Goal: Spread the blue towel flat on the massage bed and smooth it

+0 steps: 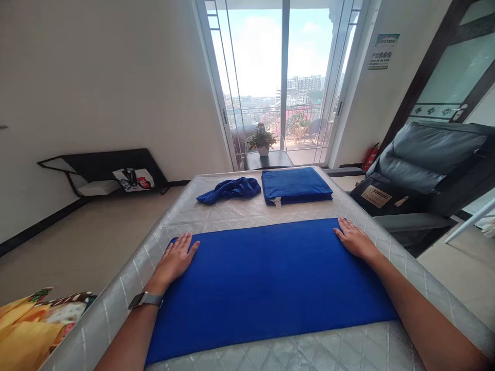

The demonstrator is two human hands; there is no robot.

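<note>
A blue towel (266, 281) lies spread flat across the near part of a quilted grey mattress (216, 216). My left hand (175, 260) rests flat on the towel's far left corner, fingers stretched out, a watch on the wrist. My right hand (353, 239) lies flat on the far right corner, fingers extended too. Neither hand holds anything. Farther back on the mattress sit a neat stack of folded blue towels (296, 185) and, left of it, a crumpled blue towel (230, 189).
A black massage chair (425, 170) stands close on the right. Beyond the mattress a small table with a potted plant (263, 140) stands before glass balcony doors. A black shelf with a bag (133, 179) leans by the left wall. Yellow patterned fabric (27, 324) is at lower left.
</note>
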